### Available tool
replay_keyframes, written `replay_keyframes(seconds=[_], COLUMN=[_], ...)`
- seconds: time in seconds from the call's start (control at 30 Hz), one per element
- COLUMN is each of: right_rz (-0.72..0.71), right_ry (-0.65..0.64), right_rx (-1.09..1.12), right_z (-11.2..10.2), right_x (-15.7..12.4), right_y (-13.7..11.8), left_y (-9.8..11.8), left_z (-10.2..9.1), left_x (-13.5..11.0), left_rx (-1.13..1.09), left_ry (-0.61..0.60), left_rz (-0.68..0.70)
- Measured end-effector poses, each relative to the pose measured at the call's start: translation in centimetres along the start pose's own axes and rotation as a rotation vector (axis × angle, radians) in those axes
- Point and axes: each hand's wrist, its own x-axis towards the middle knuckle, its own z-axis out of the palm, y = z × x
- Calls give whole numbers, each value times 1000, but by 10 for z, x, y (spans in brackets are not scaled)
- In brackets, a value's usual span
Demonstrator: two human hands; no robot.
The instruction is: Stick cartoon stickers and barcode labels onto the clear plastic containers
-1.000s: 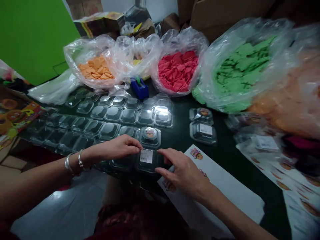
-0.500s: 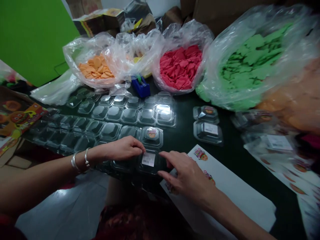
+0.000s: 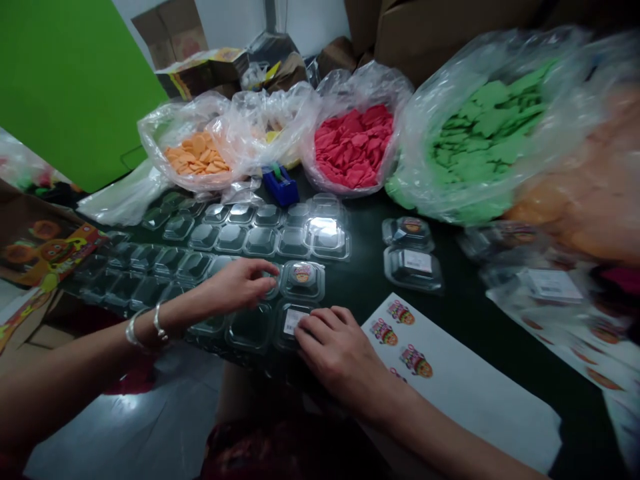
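Note:
Rows of clear plastic clamshell cases [image 3: 240,237] lie open on the dark table [image 3: 465,307]. My left hand [image 3: 235,285] rests on one case in the near row, fingers bent and pressing down on it. My right hand [image 3: 333,350] lies over the nearest case [image 3: 290,323], fingertips pressing on its white barcode label [image 3: 290,321]. Just beyond it, a case with a round burger sticker [image 3: 303,273] sits closed. A white sheet with burger stickers [image 3: 400,333] lies right of my right hand.
Plastic bags stand at the back: orange pieces [image 3: 197,155], red pieces [image 3: 353,143], green pieces [image 3: 485,130]. A blue tape dispenser [image 3: 281,183] sits between bags. Two labelled cases [image 3: 411,250] lie at right. Printed cartons [image 3: 45,247] at left, cardboard boxes behind.
My right hand moved left onto the labelled case and now presses the label. My left hand shifted away from that case to the one beside it. The camera tilted slightly.

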Motion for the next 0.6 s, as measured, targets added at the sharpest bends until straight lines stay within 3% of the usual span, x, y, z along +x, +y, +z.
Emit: replay_keyframes(seconds=[0.07, 0.13, 0.27, 0.33, 0.43, 0.5, 0.6], right_rz=[27, 54, 117, 113, 120, 181, 344], right_ry=[-5, -56, -232, -276, -214, -121, -29], right_rx=[-28, -22, 66, 82, 82, 58, -31], right_z=[-2, -1, -2, -16, -57, -86, -112], right_x=[5, 14, 32, 32, 15, -3, -23], right_y=[-3, -6, -3, -3, 3, 23, 84], left_y=[4, 7, 14, 20, 31, 37, 44], left_z=[3, 12, 27, 26, 20, 19, 29], left_x=[-9, -18, -24, -24, -26, -25, -16], left_rx=[107, 174, 114, 86, 100, 98, 82], left_ry=[121, 111, 148, 196, 280, 324, 290], left_rz=[158, 308, 455, 547, 687, 739, 738])
